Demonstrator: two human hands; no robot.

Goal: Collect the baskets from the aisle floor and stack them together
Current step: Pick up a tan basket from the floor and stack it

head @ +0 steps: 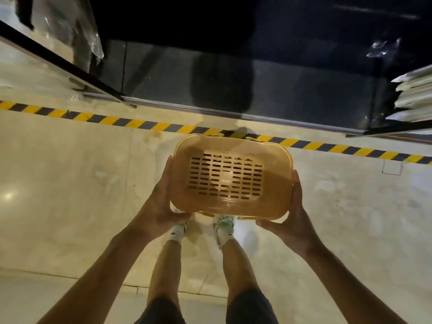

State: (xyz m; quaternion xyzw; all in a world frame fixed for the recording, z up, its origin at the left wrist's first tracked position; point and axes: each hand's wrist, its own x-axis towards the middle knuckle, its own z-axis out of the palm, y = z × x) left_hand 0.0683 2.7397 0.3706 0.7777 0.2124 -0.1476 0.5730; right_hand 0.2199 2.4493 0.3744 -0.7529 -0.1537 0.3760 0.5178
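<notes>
Held up off the pale floor [70, 183] between both hands: one orange basket [231, 176], open side up, slotted bottom showing, above two feet in white shoes [225, 224]. Left hand [161, 206] pressed along the left side wall with the thumb hooked under the near rim, right hand [292, 218] likewise on the right side. Just beyond, a yellow-and-black striped tape line [117, 120] before dark glass [280, 85].

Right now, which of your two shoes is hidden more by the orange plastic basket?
The left white shoe: the orange plastic basket and left hand cover its toe, while the right white shoe shows more.
</notes>
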